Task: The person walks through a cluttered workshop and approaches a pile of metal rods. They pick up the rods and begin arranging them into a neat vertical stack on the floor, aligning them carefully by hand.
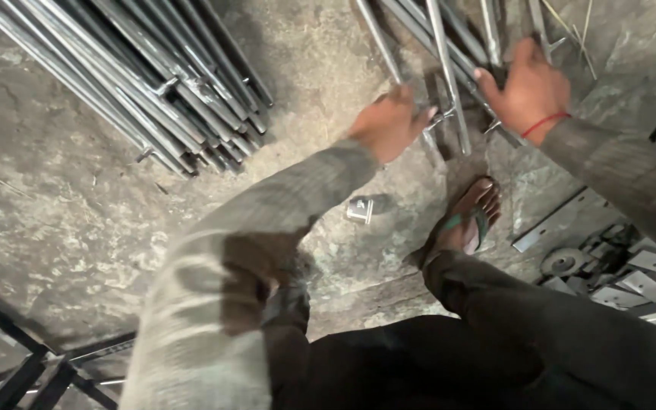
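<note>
My left hand (pixel 390 123) reaches down to the lower ends of several grey metal rods (pixel 449 76) lying on the concrete floor, its fingers closed around one rod end. My right hand (pixel 529 89), with a red thread at the wrist, grips the same bunch of rods a little further right. The rods run up and out of the top edge of the view. My foot in a green-strapped sandal (pixel 468 222) stands just below the rod ends.
A large stack of metal rods (pixel 153 76) lies at the upper left. A small metal bracket (pixel 360 208) rests on the floor near my foot. Flat metal plates and scraps (pixel 616 269) pile at the right. A dark metal frame (pixel 32 364) sits lower left.
</note>
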